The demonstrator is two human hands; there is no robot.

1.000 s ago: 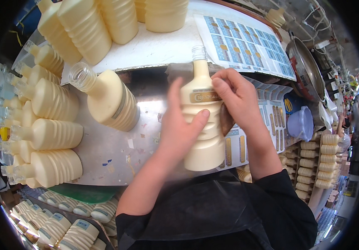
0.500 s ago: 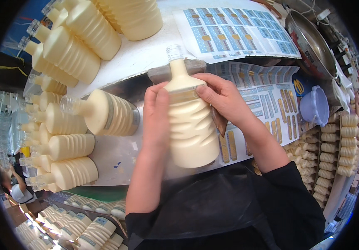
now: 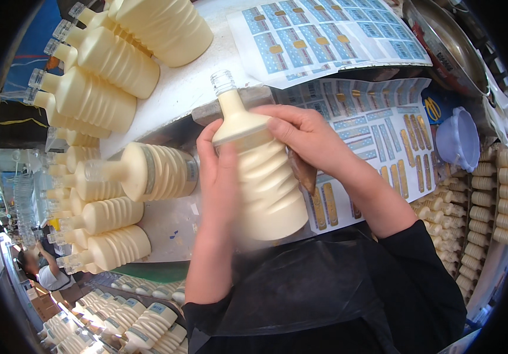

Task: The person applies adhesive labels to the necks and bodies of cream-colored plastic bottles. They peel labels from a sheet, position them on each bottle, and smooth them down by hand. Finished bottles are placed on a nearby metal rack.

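Note:
A cream-coloured ribbed bottle (image 3: 271, 189) with a clear threaded neck is held between both hands, its neck leaning to the left. Around its shoulder runs a narrow greyish label strip (image 3: 243, 139). My left hand (image 3: 217, 171), blurred by motion, is wrapped about the bottle's left side, thumb towards the strip. On the other side my right hand (image 3: 304, 133) grips the shoulder, thumb at the strip's end. Below the right palm shows a brown pointed piece (image 3: 303, 171), its upper part hidden. Left of my hands, another labelled bottle (image 3: 158, 171) lies on its side.
Printed label sheets (image 3: 319, 41) lie on the white ledge, with more sheets (image 3: 378, 141) below. Rows of cream bottles (image 3: 103, 53) crowd the left. At right are a lilac bucket (image 3: 458, 141), a metal basin (image 3: 448, 41) and stacked bottles. A person (image 3: 50, 271) is far left.
The held bottle has tilted, its neck swinging left, and my hands have turned with it. The whole view has shifted a little.

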